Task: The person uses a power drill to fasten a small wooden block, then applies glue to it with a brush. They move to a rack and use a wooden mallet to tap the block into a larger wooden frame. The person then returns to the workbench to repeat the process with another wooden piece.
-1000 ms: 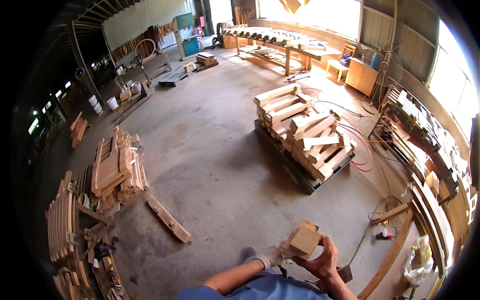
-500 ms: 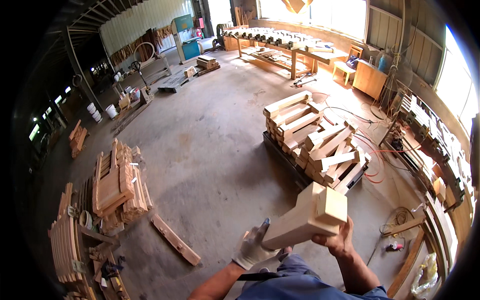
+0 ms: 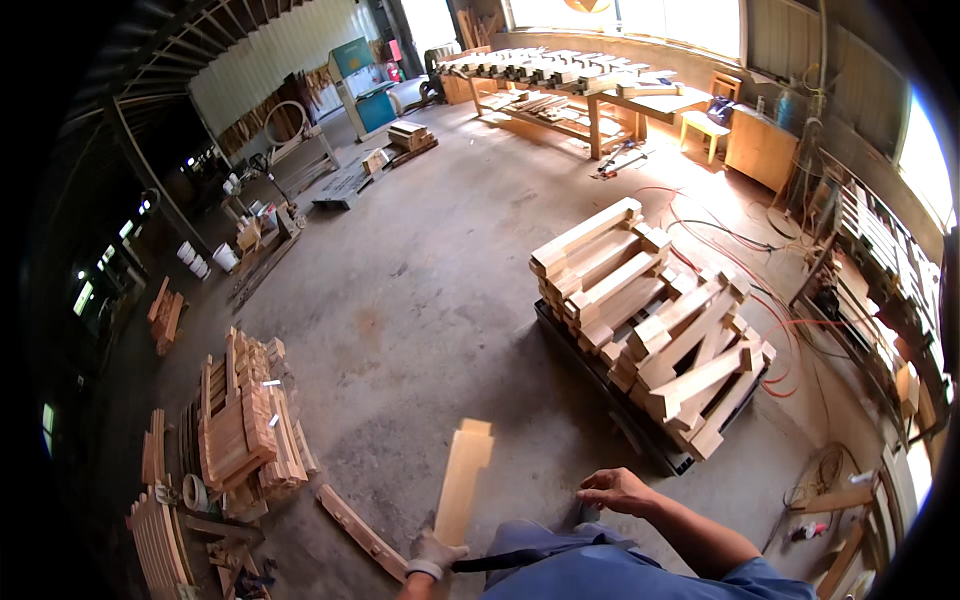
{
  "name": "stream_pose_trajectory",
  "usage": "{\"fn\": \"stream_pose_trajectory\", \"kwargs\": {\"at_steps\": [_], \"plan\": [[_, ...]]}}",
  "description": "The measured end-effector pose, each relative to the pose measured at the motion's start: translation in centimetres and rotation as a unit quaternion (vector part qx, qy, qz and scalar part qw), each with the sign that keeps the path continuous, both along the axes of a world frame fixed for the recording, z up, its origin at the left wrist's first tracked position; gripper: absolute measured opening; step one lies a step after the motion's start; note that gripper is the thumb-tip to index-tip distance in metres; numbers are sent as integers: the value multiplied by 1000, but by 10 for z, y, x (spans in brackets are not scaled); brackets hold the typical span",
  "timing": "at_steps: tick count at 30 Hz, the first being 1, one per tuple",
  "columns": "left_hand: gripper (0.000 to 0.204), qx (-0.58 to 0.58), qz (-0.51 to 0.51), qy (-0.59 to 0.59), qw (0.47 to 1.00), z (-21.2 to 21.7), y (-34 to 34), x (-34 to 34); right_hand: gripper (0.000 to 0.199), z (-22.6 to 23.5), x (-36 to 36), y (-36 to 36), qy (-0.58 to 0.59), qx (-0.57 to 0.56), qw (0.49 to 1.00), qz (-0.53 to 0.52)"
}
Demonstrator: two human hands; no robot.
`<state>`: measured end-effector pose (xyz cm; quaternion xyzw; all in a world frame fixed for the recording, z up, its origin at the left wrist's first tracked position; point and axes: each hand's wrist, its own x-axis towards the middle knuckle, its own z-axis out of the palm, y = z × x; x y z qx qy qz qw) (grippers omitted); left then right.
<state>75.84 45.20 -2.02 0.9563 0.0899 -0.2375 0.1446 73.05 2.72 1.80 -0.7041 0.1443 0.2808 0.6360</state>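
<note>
My left hand [image 3: 436, 554], in a pale work glove, is closed around the lower end of a light wooden leg [image 3: 463, 480]. The piece stands nearly upright in front of my left side, a stepped cut at its top end. To the right of it my bare right hand [image 3: 615, 492] is held out over the floor, its fingers loosely bent and apart, with nothing in them. Beyond that hand, a stack of similar wooden pieces [image 3: 620, 285] rests crosswise on a dark pallet [image 3: 640, 435].
A curved wooden rail [image 3: 360, 530] lies on the floor at my left, near stacked reddish boards [image 3: 240, 430]. Hoses [image 3: 790, 345] trail on the floor right of the pallet. A long workbench [image 3: 610, 100] stands at the back, a clamp rack [image 3: 885, 290] along the right.
My right hand has let go of the wooden leg. My left hand has carried it down and left and turned it upright. The view has shifted, so the pallet stack shows lower.
</note>
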Motion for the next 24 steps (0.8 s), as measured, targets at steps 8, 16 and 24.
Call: {"fn": "stream_pose_trajectory", "kwargs": {"at_steps": [8,16,24], "plan": [[49,-562,405,232,682,-64,92,44,49,-29,168,-18,18,-9,999,30],[47,-449,447,179,753,-116,99,207,51,-104,282,-29,91,-292,952,26],[45,-357,388,163,834,-115,100,401,44,-168,372,-41,226,-183,957,-5]]}}
